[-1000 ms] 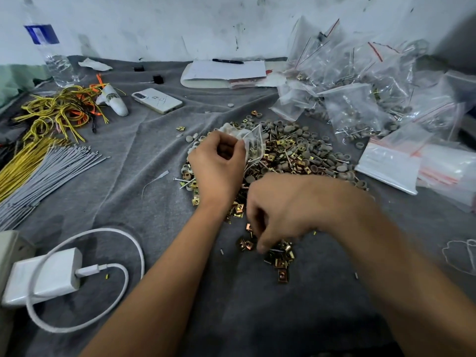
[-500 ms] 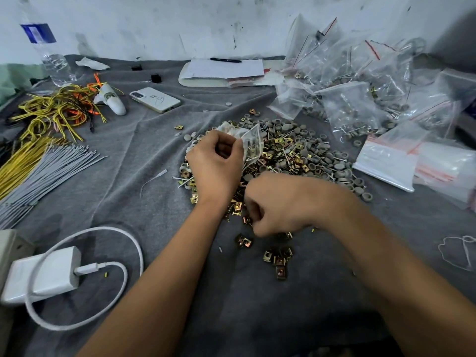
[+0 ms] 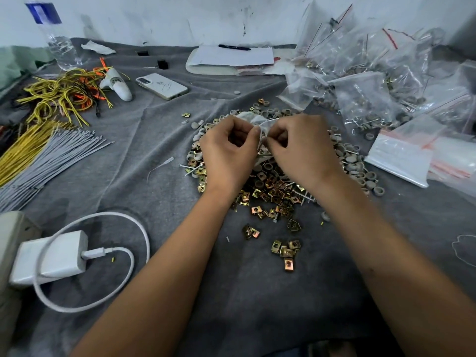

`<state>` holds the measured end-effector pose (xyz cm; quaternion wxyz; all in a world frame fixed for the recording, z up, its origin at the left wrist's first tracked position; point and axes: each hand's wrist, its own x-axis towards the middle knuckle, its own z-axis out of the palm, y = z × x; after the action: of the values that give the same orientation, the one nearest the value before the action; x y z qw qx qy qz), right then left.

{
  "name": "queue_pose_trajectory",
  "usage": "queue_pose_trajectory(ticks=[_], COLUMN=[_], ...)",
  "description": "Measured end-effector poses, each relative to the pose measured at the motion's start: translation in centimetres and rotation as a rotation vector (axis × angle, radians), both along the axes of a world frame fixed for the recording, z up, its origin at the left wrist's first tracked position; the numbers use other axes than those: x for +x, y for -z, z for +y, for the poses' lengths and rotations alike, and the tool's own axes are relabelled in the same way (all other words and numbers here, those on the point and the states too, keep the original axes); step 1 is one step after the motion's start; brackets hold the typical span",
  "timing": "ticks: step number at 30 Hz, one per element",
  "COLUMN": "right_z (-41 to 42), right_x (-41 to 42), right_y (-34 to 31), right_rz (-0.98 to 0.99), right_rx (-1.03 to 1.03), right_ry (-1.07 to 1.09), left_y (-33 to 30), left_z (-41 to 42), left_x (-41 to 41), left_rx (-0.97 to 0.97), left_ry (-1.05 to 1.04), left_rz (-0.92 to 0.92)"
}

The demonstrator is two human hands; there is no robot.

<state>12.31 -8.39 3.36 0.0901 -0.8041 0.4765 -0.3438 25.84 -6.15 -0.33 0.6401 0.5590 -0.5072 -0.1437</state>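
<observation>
The small bag [image 3: 253,119] is thin clear plastic, crinkled and glossy. The clips [image 3: 273,191] are shiny brass-coloured metal; the caps [image 3: 353,161] look matt grey. The grey cloth [image 3: 154,155] underneath is soft and matt. The charger [image 3: 51,256] is smooth white plastic.

Both bare forearms reach in from the near edge of the table [image 3: 144,197] and converge toward its middle. The left hand [image 3: 228,153] and right hand [image 3: 302,148] sit knuckles-up, nearly touching (thumbs facing each other), with fingers curled inward and fingertips pinched where the hands meet.
</observation>
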Motion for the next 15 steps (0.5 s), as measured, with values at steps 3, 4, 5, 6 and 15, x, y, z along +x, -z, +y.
queue_pose_trajectory(ticks=[3, 4, 5, 6, 15], right_z=[0.1, 0.2, 0.2, 0.3, 2.9], right_x=[-0.3, -0.5, -0.7, -0.9, 0.9], right_y=[-0.2, -0.3, -0.5, -0.9, -1.2], right_rz=[-0.057, -0.079, -0.087, -0.075, 0.656], right_rx=[0.022, 0.021, 0.014, 0.016, 0.463], right_ry=[0.008, 0.002, -0.012, -0.039, -0.489], left_y=[0.1, 0.1, 0.1, 0.1, 0.2], left_z=[0.0, 0.0, 0.0, 0.0, -0.4], left_x=[-0.1, -0.1, -0.1, 0.0, 0.7], left_rx=[-0.019, -0.028, -0.039, -0.051, -0.055], left_ry=[-0.028, -0.051, -0.078, -0.109, -0.213], left_rz=[-0.011, -0.016, -0.016, -0.009, 0.054])
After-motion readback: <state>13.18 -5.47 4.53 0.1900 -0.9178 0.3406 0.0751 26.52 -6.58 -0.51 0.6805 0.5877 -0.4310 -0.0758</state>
